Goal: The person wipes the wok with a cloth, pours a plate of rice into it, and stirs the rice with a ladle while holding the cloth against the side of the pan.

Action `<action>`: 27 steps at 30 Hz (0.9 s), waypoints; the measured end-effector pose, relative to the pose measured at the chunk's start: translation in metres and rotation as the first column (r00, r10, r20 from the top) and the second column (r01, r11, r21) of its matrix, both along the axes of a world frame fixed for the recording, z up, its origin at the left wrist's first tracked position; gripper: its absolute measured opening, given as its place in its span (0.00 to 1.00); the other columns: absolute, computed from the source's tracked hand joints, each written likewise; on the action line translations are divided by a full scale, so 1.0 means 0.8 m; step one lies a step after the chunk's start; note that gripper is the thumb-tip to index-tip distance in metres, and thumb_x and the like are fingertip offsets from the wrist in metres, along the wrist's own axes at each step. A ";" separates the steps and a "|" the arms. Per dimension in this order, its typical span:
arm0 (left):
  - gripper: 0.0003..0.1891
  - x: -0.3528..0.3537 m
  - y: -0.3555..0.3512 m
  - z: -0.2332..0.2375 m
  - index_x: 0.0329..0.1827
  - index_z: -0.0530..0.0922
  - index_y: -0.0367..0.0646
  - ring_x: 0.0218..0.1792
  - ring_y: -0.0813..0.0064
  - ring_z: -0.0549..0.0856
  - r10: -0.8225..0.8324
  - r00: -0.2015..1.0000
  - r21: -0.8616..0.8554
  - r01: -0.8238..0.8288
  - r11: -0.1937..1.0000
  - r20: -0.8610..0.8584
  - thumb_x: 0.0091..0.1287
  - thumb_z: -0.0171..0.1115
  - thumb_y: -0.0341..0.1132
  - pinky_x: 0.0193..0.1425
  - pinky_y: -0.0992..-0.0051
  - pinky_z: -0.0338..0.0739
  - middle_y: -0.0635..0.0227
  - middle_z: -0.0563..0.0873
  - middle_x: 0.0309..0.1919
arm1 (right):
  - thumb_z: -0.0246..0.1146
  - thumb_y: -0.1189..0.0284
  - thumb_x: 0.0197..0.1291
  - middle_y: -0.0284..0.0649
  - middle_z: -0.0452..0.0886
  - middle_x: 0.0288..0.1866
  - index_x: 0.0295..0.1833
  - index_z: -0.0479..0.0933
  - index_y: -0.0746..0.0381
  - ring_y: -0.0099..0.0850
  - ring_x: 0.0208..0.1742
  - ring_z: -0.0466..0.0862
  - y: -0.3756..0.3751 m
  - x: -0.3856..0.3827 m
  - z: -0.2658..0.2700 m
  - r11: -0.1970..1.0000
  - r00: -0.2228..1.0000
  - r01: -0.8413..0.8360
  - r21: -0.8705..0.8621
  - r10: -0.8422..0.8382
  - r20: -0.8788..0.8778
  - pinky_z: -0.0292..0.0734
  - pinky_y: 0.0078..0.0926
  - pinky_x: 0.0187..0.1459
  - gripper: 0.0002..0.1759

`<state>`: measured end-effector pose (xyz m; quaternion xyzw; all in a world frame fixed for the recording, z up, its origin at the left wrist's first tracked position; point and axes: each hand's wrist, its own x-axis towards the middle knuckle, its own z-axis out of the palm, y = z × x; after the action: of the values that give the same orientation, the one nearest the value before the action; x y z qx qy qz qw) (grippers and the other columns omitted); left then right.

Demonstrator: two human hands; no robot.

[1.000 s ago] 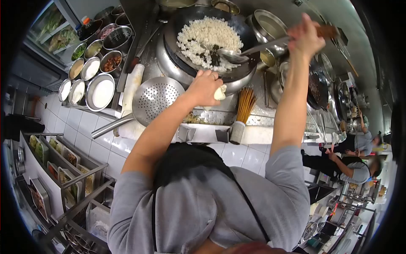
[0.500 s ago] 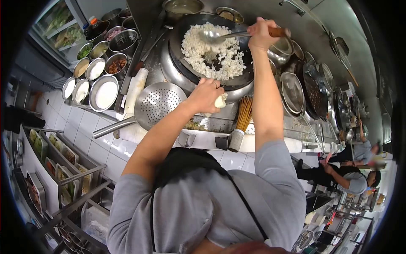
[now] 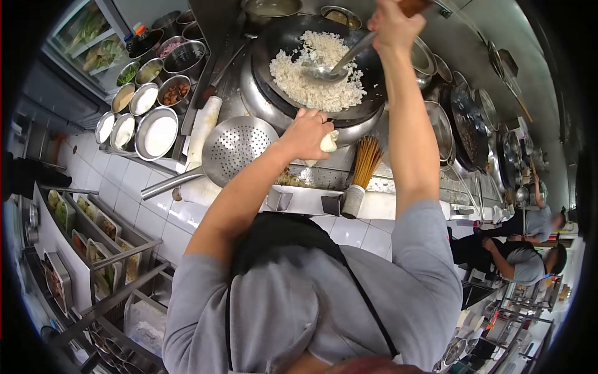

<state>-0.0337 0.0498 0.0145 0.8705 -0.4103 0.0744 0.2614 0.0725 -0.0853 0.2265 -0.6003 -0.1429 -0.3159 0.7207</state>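
My right hand (image 3: 397,30) is closed around the wooden handle of a metal ladle (image 3: 329,75), raised above the wok's far right side. The ladle's bowl rests on the white rice (image 3: 317,98) spread in the dark wok (image 3: 372,65). At the wok's near rim, my left hand (image 3: 306,134) is closed on a pale folded cloth (image 3: 329,141); its fingertips reach the rim, and how the cloth meets the metal is hidden. Just left of that hand lies a perforated strainer (image 3: 240,149). A bamboo wok brush (image 3: 362,171) stands to its right.
Several metal bowls of ingredients (image 3: 157,137) line the left counter. A long-handled utensil (image 3: 218,78) lies between them and the wok. More woks (image 3: 467,124) and a round sieve (image 3: 439,131) sit to the right. Two people (image 3: 526,262) are at the far right.
My right hand has moved up and right, tilting the ladle more steeply, and its bowl has come down toward me into the rice. The rice has closed over the bare patch. My left hand stays put.
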 end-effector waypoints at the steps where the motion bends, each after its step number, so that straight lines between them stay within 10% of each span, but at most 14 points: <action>1: 0.27 0.001 0.000 0.000 0.43 0.84 0.43 0.51 0.60 0.77 0.005 1.000 0.001 -0.005 1.000 -0.013 0.38 0.71 0.48 0.58 0.63 0.65 0.59 0.81 0.43 | 0.64 0.76 0.58 0.33 0.66 0.13 0.19 0.62 0.58 0.24 0.12 0.67 -0.001 -0.017 -0.006 0.997 0.994 -0.074 -0.002 0.074 0.080 0.64 0.27 0.16 0.20; 3: 0.28 0.007 -0.001 -0.007 0.44 0.84 0.43 0.52 0.59 0.77 0.005 1.000 -0.005 -0.004 1.000 0.014 0.38 0.71 0.48 0.58 0.62 0.65 0.59 0.81 0.44 | 0.62 0.81 0.59 0.33 0.67 0.13 0.22 0.63 0.58 0.24 0.12 0.66 0.000 -0.068 -0.030 0.974 0.946 -0.222 -0.032 0.223 0.236 0.65 0.27 0.17 0.18; 6: 0.27 0.005 -0.001 -0.002 0.44 0.83 0.43 0.52 0.58 0.77 -0.018 1.000 0.037 0.018 0.999 -0.023 0.39 0.72 0.48 0.58 0.62 0.66 0.57 0.81 0.45 | 0.64 0.81 0.57 0.33 0.67 0.12 0.24 0.63 0.57 0.24 0.11 0.66 -0.010 -0.023 -0.112 1.000 0.973 -0.020 0.010 0.017 0.230 0.68 0.26 0.17 0.17; 13: 0.27 0.007 0.002 0.000 0.44 0.83 0.41 0.54 0.58 0.76 -0.002 1.000 0.012 0.002 1.000 -0.002 0.41 0.71 0.48 0.60 0.61 0.65 0.57 0.82 0.43 | 0.63 0.77 0.60 0.30 0.60 0.11 0.20 0.61 0.58 0.22 0.09 0.58 -0.013 -0.105 0.026 0.986 0.983 -0.159 -0.042 0.162 0.090 0.60 0.25 0.14 0.20; 17: 0.29 0.003 0.004 0.009 0.44 0.83 0.42 0.52 0.58 0.76 -0.006 0.998 0.039 0.008 0.999 -0.067 0.39 0.73 0.48 0.59 0.61 0.65 0.57 0.81 0.44 | 0.60 0.82 0.60 0.33 0.62 0.11 0.23 0.60 0.59 0.23 0.10 0.62 -0.021 -0.049 -0.118 0.983 0.971 0.097 0.155 -0.128 0.201 0.64 0.28 0.15 0.18; 21: 0.26 0.005 0.004 0.004 0.41 0.83 0.43 0.52 0.58 0.76 -0.012 1.000 0.025 0.013 1.000 -0.027 0.40 0.73 0.48 0.58 0.61 0.65 0.58 0.80 0.42 | 0.62 0.78 0.59 0.32 0.62 0.11 0.18 0.60 0.58 0.24 0.10 0.61 -0.041 -0.036 0.003 0.987 0.989 0.144 0.077 -0.146 0.012 0.64 0.29 0.15 0.21; 23: 0.25 0.007 0.003 0.001 0.39 0.83 0.43 0.52 0.58 0.76 -0.008 1.000 -0.005 0.008 1.000 -0.011 0.40 0.73 0.48 0.57 0.61 0.65 0.58 0.80 0.42 | 0.62 0.76 0.60 0.31 0.60 0.11 0.17 0.59 0.58 0.24 0.09 0.60 -0.075 -0.080 0.029 0.991 0.990 -0.131 -0.012 0.131 0.045 0.64 0.27 0.15 0.23; 27: 0.24 0.003 0.002 0.002 0.39 0.84 0.43 0.52 0.59 0.76 0.006 0.999 -0.009 -0.007 1.000 -0.035 0.40 0.72 0.48 0.57 0.62 0.65 0.58 0.80 0.41 | 0.62 0.77 0.60 0.31 0.61 0.11 0.19 0.59 0.56 0.25 0.09 0.59 -0.076 -0.058 -0.106 0.964 0.985 0.109 0.244 -0.139 0.107 0.64 0.30 0.16 0.21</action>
<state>-0.0310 0.0516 0.0158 0.8718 -0.4024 0.0620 0.2724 0.0259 -0.1459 0.1419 -0.4971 -0.1105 -0.4117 0.7558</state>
